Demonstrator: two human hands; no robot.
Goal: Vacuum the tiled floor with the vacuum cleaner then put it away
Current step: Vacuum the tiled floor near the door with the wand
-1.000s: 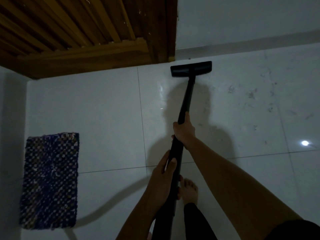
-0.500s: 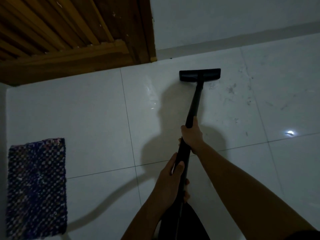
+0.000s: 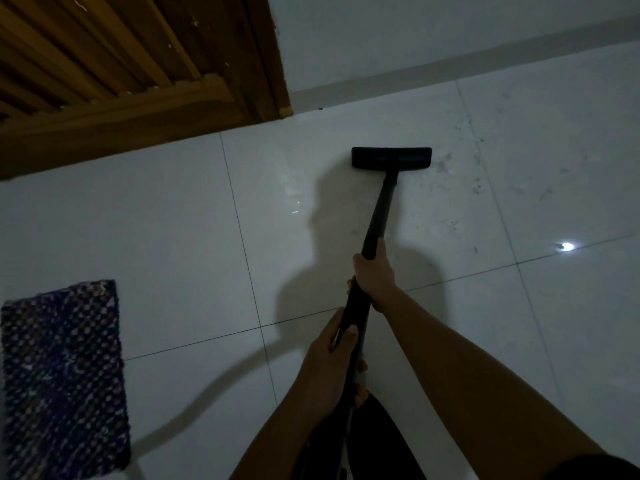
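Pulled back from the wall (image 3: 415, 36) since before: nozzle (image 3: 391, 157), flat on floor (image 3: 173, 220), well ahead of both grips. Right grip (image 3: 375, 271) and left grip (image 3: 332, 368) clasped round wand (image 3: 381, 209). Mid-vacuuming; next, swinging right onto specks (image 3: 478, 188).

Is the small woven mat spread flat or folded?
Spread flat: the mat lies as one rectangle on the tiled floor, no fold visible.

Near end of vacuum wand (image 3: 381, 209) hidden beneath left hand (image 3: 329, 368), woven mat (image 3: 62, 375) cut by left edge
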